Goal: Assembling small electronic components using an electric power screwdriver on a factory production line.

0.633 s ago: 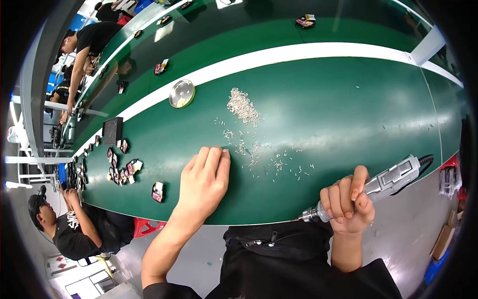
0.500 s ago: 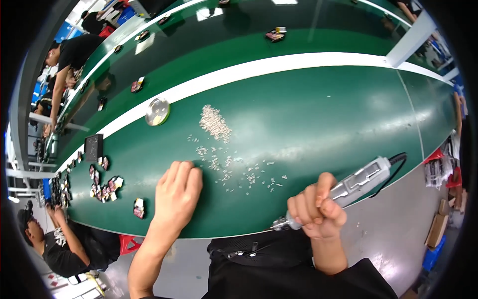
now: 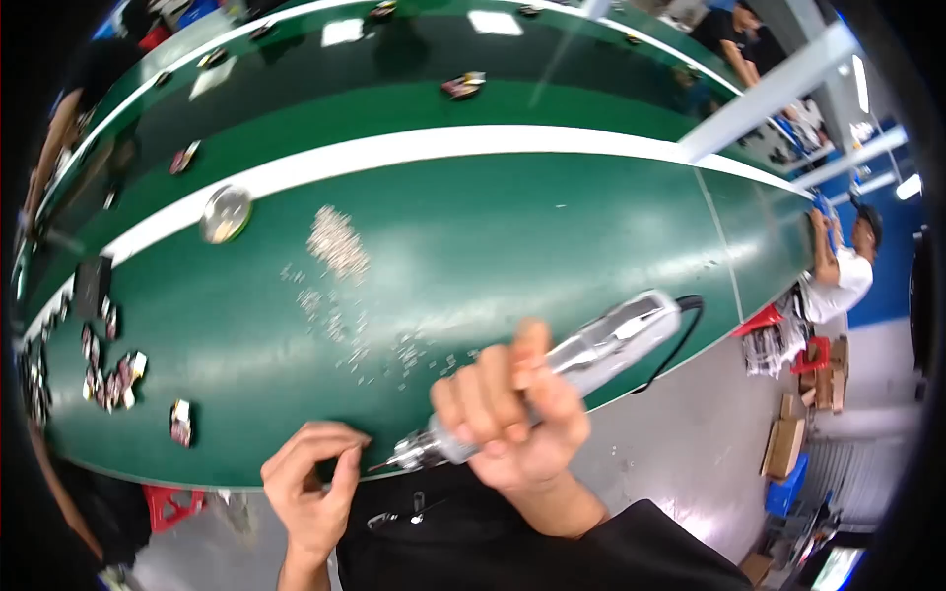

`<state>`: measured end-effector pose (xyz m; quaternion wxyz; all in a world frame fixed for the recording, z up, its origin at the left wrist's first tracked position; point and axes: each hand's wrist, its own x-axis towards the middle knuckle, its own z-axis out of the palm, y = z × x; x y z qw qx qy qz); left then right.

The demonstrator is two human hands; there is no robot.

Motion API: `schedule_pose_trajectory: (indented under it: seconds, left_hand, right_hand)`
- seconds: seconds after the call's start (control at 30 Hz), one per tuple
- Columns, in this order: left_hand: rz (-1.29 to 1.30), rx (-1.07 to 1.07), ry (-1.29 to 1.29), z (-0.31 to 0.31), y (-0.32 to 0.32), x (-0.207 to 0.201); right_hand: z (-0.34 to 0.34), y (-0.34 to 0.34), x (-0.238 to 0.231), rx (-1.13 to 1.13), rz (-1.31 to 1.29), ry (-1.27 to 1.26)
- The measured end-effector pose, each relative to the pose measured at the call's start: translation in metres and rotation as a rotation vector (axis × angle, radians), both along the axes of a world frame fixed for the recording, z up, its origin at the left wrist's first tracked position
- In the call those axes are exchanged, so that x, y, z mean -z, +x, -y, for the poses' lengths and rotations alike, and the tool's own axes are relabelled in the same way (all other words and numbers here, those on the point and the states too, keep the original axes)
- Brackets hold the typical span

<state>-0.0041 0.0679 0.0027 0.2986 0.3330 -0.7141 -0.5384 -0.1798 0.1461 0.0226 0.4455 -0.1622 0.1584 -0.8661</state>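
Note:
My right hand is wrapped round a grey, corded electric screwdriver. Its metal chuck and thin bit point left, toward my left hand. That hand is curled at the near table edge, thumb and forefinger drawn together in a pinch beside the bit tip. Whatever sits between those fingertips is too small to make out. Beyond my hands, a heap of tiny pale pieces lies on the green table, with loose ones scattered nearer me.
A round, shiny dish stands near the white ledge. Small dark assemblies with light labels and a black box are at left. More assemblies lie on the far belt. Other people work nearby, including one at right.
My left hand has come down off the tabletop to the screwdriver's tip and closed into a pinch. The right hand with the screwdriver has shifted left, and the view has swung right.

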Motion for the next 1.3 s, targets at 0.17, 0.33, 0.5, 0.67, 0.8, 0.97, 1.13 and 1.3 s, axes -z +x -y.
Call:
schedule_pose_trajectory:
  seconds: [0.17, 0.33, 0.5, 0.67, 0.8, 0.97, 1.13, 1.3]
  left_hand:
    - [-0.458, 0.143, 0.525, -0.002, -0.005, 0.005]
    - [-0.548, 0.146, 0.593, -0.007, 0.01, 0.01]
    - [-0.556, 0.173, 0.613, -0.006, 0.009, 0.01]
    - [-0.46, 0.122, 0.539, 0.002, 0.007, 0.005]
    - [-0.314, 0.111, 0.184, 0.01, 0.001, 0.005]
    - [-0.201, 0.152, -0.048, 0.023, -0.007, 0.0]
    - [0.009, 0.217, -0.317, 0.043, -0.012, -0.019]
    - [0.297, -0.133, -0.665, 0.193, 0.014, -0.051]
  right_hand:
    - [0.002, -0.001, -0.021, 0.101, -0.04, -0.126]
    - [0.013, 0.012, -0.014, 0.052, 0.009, -0.139]
    - [0.013, 0.015, -0.013, 0.072, -0.013, -0.117]
    - [0.02, 0.016, -0.014, 0.102, -0.058, -0.101]
    - [0.021, 0.014, -0.012, 0.108, -0.147, -0.11]
    - [0.029, 0.011, -0.008, 0.16, -0.077, -0.036]
    - [0.026, 0.005, -0.006, 0.205, 0.061, -0.006]
    - [0.025, -0.016, 0.006, 0.319, 0.029, 0.054]
